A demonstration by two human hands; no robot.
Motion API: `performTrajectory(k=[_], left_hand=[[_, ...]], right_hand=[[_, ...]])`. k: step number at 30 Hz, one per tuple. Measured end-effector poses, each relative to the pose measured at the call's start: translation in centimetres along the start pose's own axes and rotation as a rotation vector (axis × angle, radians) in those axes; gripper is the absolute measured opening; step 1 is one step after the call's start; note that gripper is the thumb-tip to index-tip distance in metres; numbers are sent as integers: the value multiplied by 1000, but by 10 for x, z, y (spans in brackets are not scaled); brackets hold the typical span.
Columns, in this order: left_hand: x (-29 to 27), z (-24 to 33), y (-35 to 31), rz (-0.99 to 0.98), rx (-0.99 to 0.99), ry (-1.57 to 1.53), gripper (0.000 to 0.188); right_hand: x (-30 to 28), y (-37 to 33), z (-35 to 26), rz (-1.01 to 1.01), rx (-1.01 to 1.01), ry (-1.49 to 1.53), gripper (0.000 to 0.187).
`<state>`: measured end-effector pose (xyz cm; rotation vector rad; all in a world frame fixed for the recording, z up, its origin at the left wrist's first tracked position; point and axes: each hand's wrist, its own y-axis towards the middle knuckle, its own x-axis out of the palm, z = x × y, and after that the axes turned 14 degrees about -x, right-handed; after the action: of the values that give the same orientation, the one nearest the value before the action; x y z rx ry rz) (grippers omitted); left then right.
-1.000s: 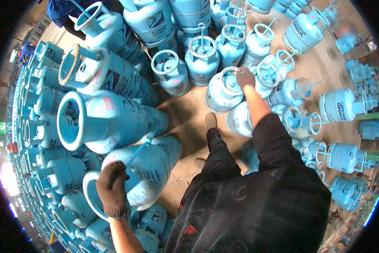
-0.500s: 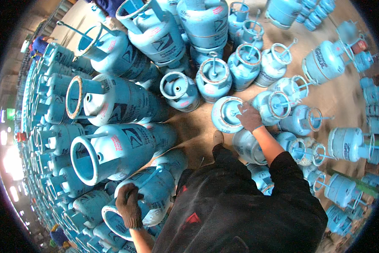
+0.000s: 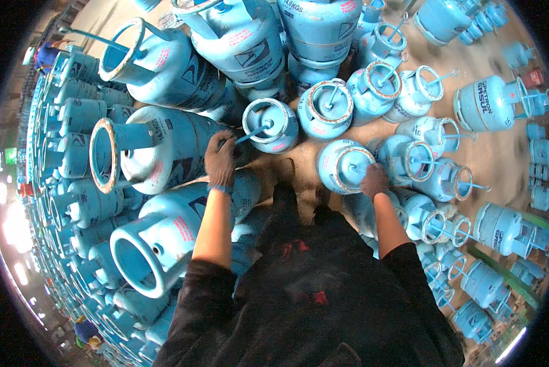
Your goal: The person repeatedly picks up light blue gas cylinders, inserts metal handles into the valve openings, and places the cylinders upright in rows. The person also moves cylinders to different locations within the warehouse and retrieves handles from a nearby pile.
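In my gloved left hand (image 3: 220, 164), closed fingers grip the outer end of a blue metal rod (image 3: 253, 133). The rod slants into the collar of a small blue gas cylinder (image 3: 272, 144), over its valve. My gloved right hand (image 3: 375, 180) is closed at the near right rim of another small gas cylinder (image 3: 332, 160). That one stands upright to the right, with a rod-like piece in the middle of its collar. Part of the right hand's grip is hidden by the hand itself.
Tall blue gas cylinders (image 3: 241, 52) crowd the left and far side, some resting on others. Small cylinders with rods in their collars (image 3: 421, 92) stand at the right. A green rail (image 3: 507, 275) runs at far right. Another person (image 3: 47, 56) is at far left.
My left hand has moved from the lower left up to the small cylinder, where a rod now sits in its collar. My right hand stays at its cylinder's rim; the view has shifted.
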<state>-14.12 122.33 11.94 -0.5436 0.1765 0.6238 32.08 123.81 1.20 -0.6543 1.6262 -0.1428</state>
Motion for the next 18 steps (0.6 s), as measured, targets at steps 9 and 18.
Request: performTrajectory(k=[9, 18], left_hand=[[52, -91, 165, 75, -149, 21, 17], [56, -48, 174, -502, 423, 772, 24]], right_hand=[[35, -2, 10, 191, -8, -136, 18], [58, 1, 13, 158, 148, -14, 18]])
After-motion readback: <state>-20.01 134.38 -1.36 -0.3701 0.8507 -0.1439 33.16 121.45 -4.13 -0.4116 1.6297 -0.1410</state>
